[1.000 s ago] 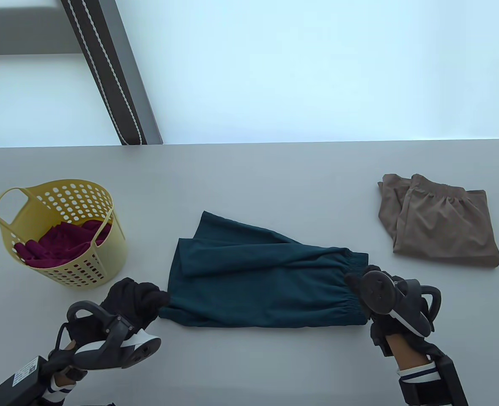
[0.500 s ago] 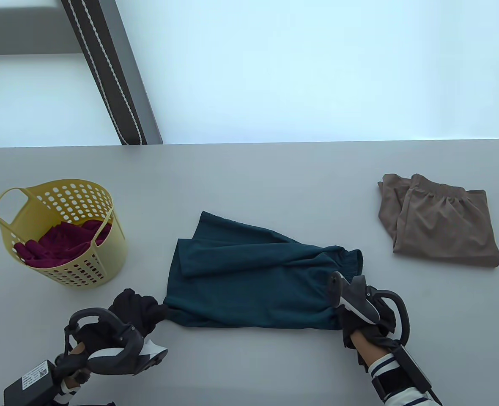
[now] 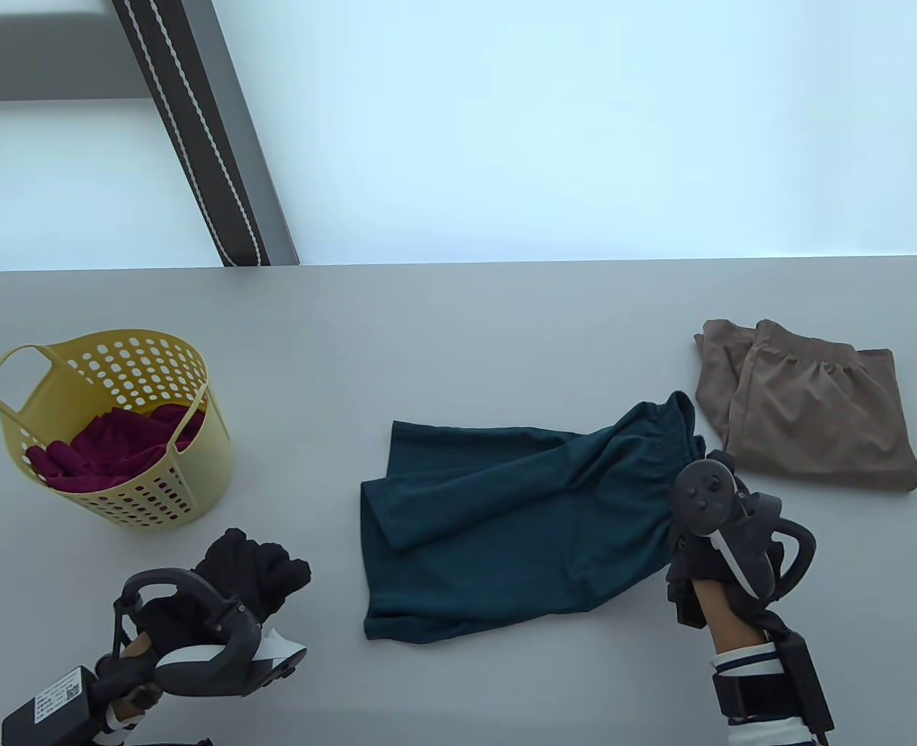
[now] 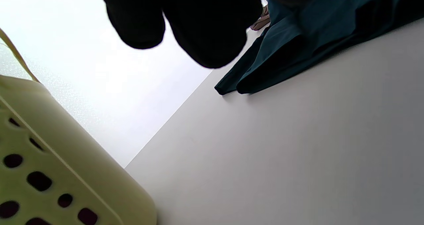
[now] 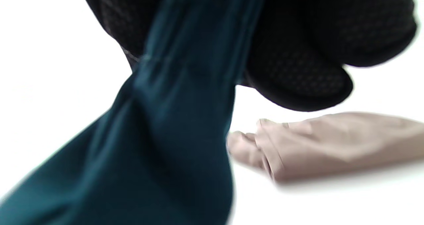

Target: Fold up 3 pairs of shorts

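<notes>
The dark teal shorts (image 3: 505, 521) were soft and thin, lying wrinkled in the middle of the frame with the stretchy waistband end lifted at the right. The right hand (image 3: 719, 544) gripped that waistband, its fingers (image 5: 298, 82) curled around the cloth. The left hand (image 3: 252, 571) sat at the lower left, apart from the shorts, fingers loosely bent and holding nothing. Folded tan shorts (image 3: 808, 416) lay at the right. A yellow plastic basket (image 3: 128, 497) full of round holes held dark red shorts (image 3: 109, 451). The table (image 3: 458, 342) was smooth and grey.
</notes>
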A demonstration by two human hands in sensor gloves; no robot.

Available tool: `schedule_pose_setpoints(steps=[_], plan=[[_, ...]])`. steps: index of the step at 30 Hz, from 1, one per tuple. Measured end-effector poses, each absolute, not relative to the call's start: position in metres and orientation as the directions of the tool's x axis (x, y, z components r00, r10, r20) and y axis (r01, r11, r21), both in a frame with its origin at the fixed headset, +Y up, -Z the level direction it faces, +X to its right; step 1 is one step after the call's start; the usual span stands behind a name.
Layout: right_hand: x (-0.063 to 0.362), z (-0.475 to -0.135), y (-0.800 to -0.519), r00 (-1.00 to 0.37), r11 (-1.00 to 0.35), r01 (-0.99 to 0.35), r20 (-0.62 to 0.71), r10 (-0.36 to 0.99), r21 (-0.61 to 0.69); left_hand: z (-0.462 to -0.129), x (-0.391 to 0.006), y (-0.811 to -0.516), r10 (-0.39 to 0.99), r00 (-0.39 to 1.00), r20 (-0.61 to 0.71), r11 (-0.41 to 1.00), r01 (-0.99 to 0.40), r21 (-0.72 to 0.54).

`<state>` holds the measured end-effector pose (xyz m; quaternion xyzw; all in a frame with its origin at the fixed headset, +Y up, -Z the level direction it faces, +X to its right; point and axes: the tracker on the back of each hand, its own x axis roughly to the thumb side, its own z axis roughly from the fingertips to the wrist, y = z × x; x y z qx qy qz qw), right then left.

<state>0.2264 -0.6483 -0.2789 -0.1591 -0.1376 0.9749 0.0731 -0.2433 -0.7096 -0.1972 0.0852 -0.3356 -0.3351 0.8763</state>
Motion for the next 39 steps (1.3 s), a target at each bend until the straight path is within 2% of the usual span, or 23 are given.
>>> schedule_pose_setpoints(steps=[5, 7, 9, 11, 12, 13, 14, 15, 16, 18, 20, 22, 23, 25, 27, 28, 29, 31, 32, 35, 37, 38, 39], plan=[[0.169, -0.292, -0.596, -0.975, -0.93, -0.071, -0.17, 0.141, -0.361, -0.194, -0.243, -0.711, -0.635, 0.541, 0.552, 0.767, 0.528, 0.365], [0.135, -0.294, -0.591, -0.987, -0.931, -0.106, -0.078, 0.141, -0.351, -0.192, -0.243, -0.712, -0.63, 0.538, 0.56, 0.77, 0.527, 0.359], [0.098, -0.294, -0.596, -0.984, -0.945, -0.176, 0.037, 0.173, -0.276, -0.191, -0.243, -0.713, -0.626, 0.534, 0.568, 0.772, 0.528, 0.354], [0.061, -0.291, -0.618, -0.962, -0.967, -0.231, 0.175, 0.21, -0.11, -0.19, -0.243, -0.715, -0.625, 0.528, 0.575, 0.771, 0.534, 0.348], [0.039, -0.289, -0.638, -0.931, -0.97, -0.241, 0.274, 0.243, 0.04, -0.191, -0.243, -0.716, -0.624, 0.523, 0.581, 0.77, 0.538, 0.343], [0.017, -0.284, -0.666, -0.88, -0.941, -0.23, 0.36, 0.31, 0.249, -0.191, -0.243, -0.717, -0.62, 0.521, 0.587, 0.772, 0.54, 0.335], [-0.004, -0.276, -0.699, -0.812, -0.849, -0.177, 0.414, 0.412, 0.498, -0.191, -0.243, -0.718, -0.616, 0.519, 0.593, 0.773, 0.543, 0.327], [-0.009, -0.273, -0.71, -0.796, -0.809, -0.153, 0.415, 0.441, 0.567, -0.191, -0.243, -0.719, -0.613, 0.517, 0.598, 0.774, 0.546, 0.322], [-0.021, -0.264, -0.74, -0.769, -0.684, -0.077, 0.394, 0.504, 0.725, -0.191, -0.243, -0.72, -0.611, 0.514, 0.602, 0.773, 0.55, 0.316], [-0.032, -0.246, -0.779, -0.771, -0.576, 0.028, 0.385, 0.507, 0.817, -0.191, -0.243, -0.721, -0.611, 0.511, 0.605, 0.772, 0.555, 0.31], [-0.035, -0.243, -0.777, -0.788, -0.729, 0.079, 0.491, 0.373, 0.68, -0.192, -0.243, -0.72, -0.609, 0.512, 0.605, 0.772, 0.557, 0.305], [-0.035, -0.245, -0.767, -0.781, -0.772, 0.14, 0.548, 0.299, 0.62, -0.191, -0.242, -0.719, -0.604, 0.513, 0.61, 0.774, 0.56, 0.296], [-0.034, -0.246, -0.764, -0.781, -0.775, 0.113, 0.538, 0.318, 0.622, -0.191, -0.242, -0.718, -0.603, 0.513, 0.611, 0.775, 0.56, 0.294], [-0.029, -0.25, -0.75, -0.77, -0.83, -0.088, 0.491, 0.407, 0.55, -0.191, -0.241, -0.717, -0.601, 0.512, 0.614, 0.774, 0.564, 0.287], [-0.021, -0.256, -0.732, -0.779, -0.898, -0.184, 0.498, 0.382, 0.4, -0.191, -0.241, -0.716, -0.601, 0.51, 0.615, 0.772, 0.568, 0.284], [-0.013, -0.262, -0.718, -0.807, -0.941, -0.203, 0.498, 0.317, 0.27, -0.191, -0.241, -0.715, -0.602, 0.51, 0.615, 0.772, 0.57, 0.282], [-0.007, -0.265, -0.712, -0.825, -0.957, -0.212, 0.489, 0.284, 0.197, -0.191, -0.241, -0.715, -0.601, 0.511, 0.615, 0.772, 0.57, 0.281], [0.021, -0.279, -0.69, -0.884, -0.963, -0.268, 0.404, 0.238, -0.02, -0.192, -0.241, -0.716, -0.6, 0.511, 0.615, 0.772, 0.571, 0.279], [0.033, -0.285, -0.684, -0.897, -0.952, -0.299, 0.358, 0.259, -0.061, -0.192, -0.241, -0.716, -0.599, 0.51, 0.617, 0.772, 0.571, 0.278], [0.079, -0.306, -0.68, -0.915, -0.922, -0.38, 0.181, 0.362, -0.078, -0.192, -0.241, -0.716, -0.598, 0.505, 0.622, 0.772, 0.572, 0.278], [0.119, -0.322, -0.694, -0.873, -0.872, -0.488, -0.015, 0.488, 0.024, -0.192, -0.241, -0.716, -0.598, 0.504, 0.624, 0.772, 0.572, 0.277], [0.129, -0.325, -0.701, -0.847, -0.845, -0.531, -0.069, 0.527, 0.064, -0.192, -0.241, -0.716, -0.597, 0.503, 0.624, 0.772, 0.573, 0.277], [0.151, -0.33, -0.719, -0.783, -0.772, -0.619, -0.193, 0.591, 0.144, -0.192, -0.241, -0.716, -0.597, 0.502, 0.625, 0.771, 0.574, 0.276]])
